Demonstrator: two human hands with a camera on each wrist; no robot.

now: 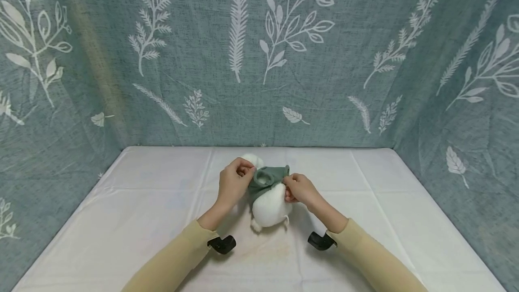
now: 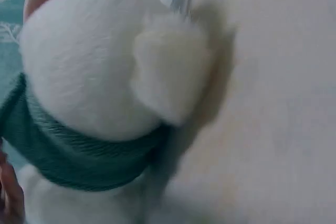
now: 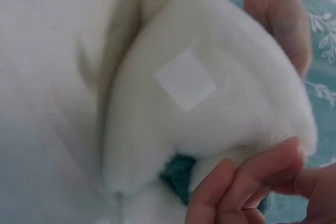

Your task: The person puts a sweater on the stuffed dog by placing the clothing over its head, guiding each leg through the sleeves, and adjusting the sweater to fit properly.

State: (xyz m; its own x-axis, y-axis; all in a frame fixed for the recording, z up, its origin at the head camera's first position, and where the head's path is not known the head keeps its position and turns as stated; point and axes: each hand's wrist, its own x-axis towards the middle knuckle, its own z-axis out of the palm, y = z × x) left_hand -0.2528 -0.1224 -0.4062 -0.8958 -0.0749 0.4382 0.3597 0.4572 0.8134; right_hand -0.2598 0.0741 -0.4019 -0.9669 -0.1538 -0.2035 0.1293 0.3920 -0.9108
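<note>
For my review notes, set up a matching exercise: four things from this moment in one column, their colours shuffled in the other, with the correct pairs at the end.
Things:
1. Plush toy
2. Knit garment
3. Left sleeve
4. Left wrist fitting

Colours:
A. Black
B. Green
C. White
D. Pale yellow

Pairs: 1-C, 2-B, 3-D, 4-A
</note>
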